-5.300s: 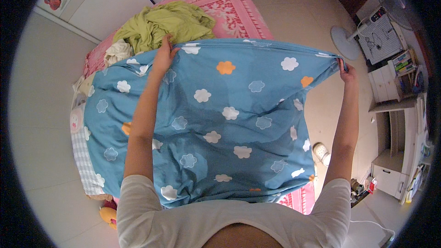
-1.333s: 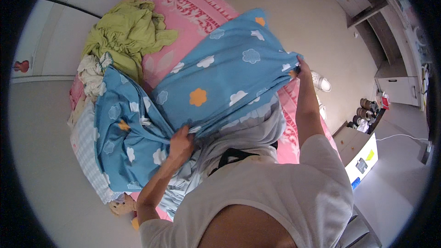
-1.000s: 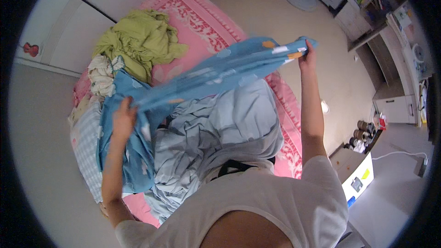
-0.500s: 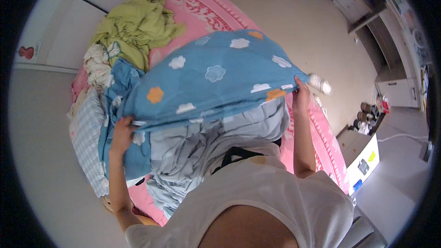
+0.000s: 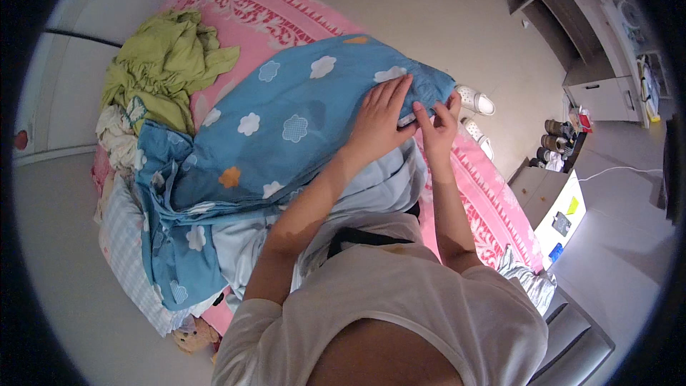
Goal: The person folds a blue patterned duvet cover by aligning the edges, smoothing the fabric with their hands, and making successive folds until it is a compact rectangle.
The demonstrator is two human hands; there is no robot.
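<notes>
A blue duvet cover [image 5: 257,154] with white and orange cloud shapes lies spread over the bed, its right end narrowing to a corner. My left hand [image 5: 382,118] rests on that end, fingers stretched out over the cloth. Close beside it, my right hand [image 5: 438,130] grips the cover's edge at the corner, thumb and fingers on the cloth. Beneath the cover, a light grey quilt [image 5: 371,189] lies crumpled near my body. The left part of the cover hangs in folds over a checked pillow [image 5: 132,243].
A green cloth [image 5: 161,64] is heaped at the far left on the pink patterned bedsheet [image 5: 286,18]. White clogs [image 5: 475,100] stand on the floor at right, with a shoe rack [image 5: 554,146] beyond. A teddy bear [image 5: 194,336] sits by the pillow; a grey chair [image 5: 572,343] is at lower right.
My left hand has let go of the cover's left part and moved right, beside my right hand. The left side of the cover has dropped onto the bed. The right hand stays at the corner.
</notes>
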